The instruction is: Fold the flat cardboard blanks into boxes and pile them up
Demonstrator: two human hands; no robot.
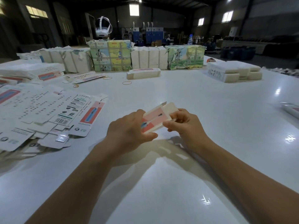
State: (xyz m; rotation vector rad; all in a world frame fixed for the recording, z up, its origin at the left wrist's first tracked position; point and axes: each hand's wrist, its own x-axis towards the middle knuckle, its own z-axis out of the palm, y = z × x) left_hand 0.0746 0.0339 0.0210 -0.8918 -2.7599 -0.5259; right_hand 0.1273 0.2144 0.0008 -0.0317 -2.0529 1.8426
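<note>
A partly folded pink-and-white box (156,118) is held above the white counter (210,120) near the middle, gripped at its left end by the left hand (129,128) and pinched at its right end by the fingers (171,125) of the right hand (184,125), with its end flap raised. Flat printed blanks (48,113) are spread over the near left of the counter, and rubber bands (126,82) are scattered beyond them. Wrapped bundles (111,55) are lined along the far edge, and a stack of white blanks (234,72) is seen at the far right.
</note>
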